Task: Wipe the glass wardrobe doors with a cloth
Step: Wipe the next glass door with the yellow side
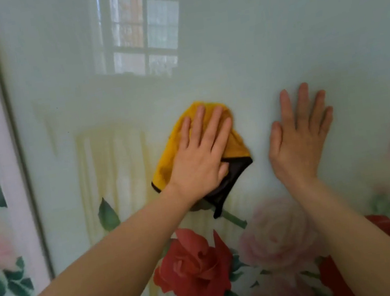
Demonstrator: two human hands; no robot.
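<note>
Wiping under way: left hand point(200, 154), fingers flat, presses yellow cloth point(232, 142) on glass door point(273, 36) mid-pane; right hand point(300, 138) braces flat just right (holding nothing); next stroke probably needs steady pressure.

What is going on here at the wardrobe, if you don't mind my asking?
A person is wiping a glass wardrobe door printed with roses. The left hand presses a yellow and black cloth flat against the glass with straight fingers. The right hand rests open on the bare glass beside it. A window is reflected higher up.
</note>
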